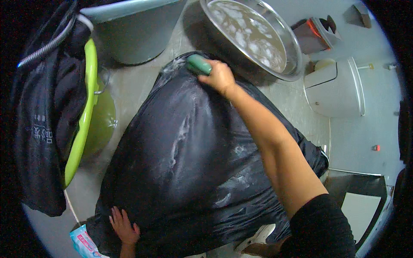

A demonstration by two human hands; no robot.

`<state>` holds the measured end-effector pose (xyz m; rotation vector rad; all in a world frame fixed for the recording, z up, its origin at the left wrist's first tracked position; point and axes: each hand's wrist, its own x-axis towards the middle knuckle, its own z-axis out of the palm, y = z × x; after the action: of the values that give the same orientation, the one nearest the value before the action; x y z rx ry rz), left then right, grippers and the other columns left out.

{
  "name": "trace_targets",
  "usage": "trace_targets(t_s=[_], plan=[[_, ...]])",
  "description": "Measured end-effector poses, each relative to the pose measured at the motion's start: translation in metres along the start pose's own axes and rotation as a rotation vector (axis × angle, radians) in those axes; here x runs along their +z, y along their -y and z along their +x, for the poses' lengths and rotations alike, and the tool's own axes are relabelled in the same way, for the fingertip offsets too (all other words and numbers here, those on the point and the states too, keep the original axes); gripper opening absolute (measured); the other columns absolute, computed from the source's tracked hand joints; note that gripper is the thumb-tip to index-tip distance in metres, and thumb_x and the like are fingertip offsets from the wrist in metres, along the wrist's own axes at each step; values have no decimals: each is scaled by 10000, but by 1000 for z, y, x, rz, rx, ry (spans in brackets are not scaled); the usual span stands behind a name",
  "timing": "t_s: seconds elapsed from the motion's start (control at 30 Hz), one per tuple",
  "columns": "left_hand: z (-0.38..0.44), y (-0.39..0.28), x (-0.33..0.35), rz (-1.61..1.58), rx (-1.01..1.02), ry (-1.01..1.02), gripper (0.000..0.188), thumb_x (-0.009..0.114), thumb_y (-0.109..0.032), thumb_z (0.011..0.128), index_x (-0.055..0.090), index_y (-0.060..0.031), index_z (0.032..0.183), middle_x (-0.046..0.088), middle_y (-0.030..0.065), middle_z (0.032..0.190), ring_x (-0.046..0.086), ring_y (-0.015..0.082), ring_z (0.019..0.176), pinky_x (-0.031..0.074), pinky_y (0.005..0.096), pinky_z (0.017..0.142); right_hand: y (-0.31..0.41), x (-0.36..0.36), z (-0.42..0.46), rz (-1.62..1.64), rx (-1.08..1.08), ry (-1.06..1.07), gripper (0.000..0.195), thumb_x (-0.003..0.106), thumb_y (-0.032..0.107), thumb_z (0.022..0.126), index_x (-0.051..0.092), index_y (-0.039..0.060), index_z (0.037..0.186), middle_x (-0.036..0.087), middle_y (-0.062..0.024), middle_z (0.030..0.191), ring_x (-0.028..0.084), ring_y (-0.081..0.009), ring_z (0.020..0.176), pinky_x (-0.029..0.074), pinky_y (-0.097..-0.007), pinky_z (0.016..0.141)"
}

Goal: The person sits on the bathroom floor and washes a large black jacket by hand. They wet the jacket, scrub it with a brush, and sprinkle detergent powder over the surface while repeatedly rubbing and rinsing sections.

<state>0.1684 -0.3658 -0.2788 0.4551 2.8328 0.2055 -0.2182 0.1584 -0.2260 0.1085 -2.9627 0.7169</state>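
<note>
A large piece of wet black fabric point(155, 138) is spread out before me, streaked with white suds. My right hand point(220, 76) grips a green scrub brush point(199, 64) and presses it on the far end of the fabric. The underside of the brush is hidden. At the near left, my left hand point(125, 227) lies flat on the fabric, fingers apart, holding nothing.
A metal basin point(295, 59) of sudsy water stands beyond the fabric, with a grey tub point(135, 38) to its left. Dark clothing point(45, 116) hangs on the left near a lime-green plastic item point(84, 122). A blue-and-white packet point(84, 242) lies near my left hand; a toilet point(335, 87) is right.
</note>
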Motion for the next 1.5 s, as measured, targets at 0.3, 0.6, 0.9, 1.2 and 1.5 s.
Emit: trace_targets(t_s=[0.3, 0.6, 0.9, 1.2, 1.5], plan=[[-14, 1, -1, 69, -51, -31, 653, 483, -225, 828, 353, 46, 1407, 234, 287, 1523, 232, 457, 1411, 160, 603, 1130, 175, 114, -271, 321, -787, 510, 361, 653, 179, 796, 636, 252, 1149, 629, -101, 984, 641, -269, 880, 542, -390, 764], [-5, 3, 1, 76, 27, -116, 686, 511, -171, 792, 329, 37, 1419, 226, 279, 1530, 215, 447, 1421, 151, 589, 1139, -10, -2, -124, 8, 301, -227, 362, 782, 281, 703, 672, 41, 951, 679, -211, 975, 668, -365, 875, 537, -418, 792], [-9, 0, -8, 131, 30, -107, 642, 473, -196, 853, 319, 27, 1435, 229, 274, 1531, 225, 443, 1418, 160, 571, 1143, 91, 29, -284, 122, -294, 399, 380, 735, 249, 715, 648, 167, 1075, 644, -84, 998, 639, -293, 930, 537, -400, 815], [-7, 6, 4, 188, 74, -169, 675, 472, -192, 856, 273, 12, 1468, 188, 257, 1551, 186, 420, 1438, 139, 552, 1157, 60, 19, -276, 287, 373, -43, 288, 761, 251, 735, 649, 70, 928, 650, -142, 898, 653, -259, 863, 536, -444, 751], [-10, 4, -14, 172, 53, -76, 678, 461, -175, 884, 222, -8, 1496, 153, 228, 1569, 161, 410, 1446, 118, 539, 1168, 32, 4, -263, 89, 210, 177, 454, 769, 243, 686, 639, 202, 1119, 628, -138, 1012, 629, -321, 943, 526, -436, 810]])
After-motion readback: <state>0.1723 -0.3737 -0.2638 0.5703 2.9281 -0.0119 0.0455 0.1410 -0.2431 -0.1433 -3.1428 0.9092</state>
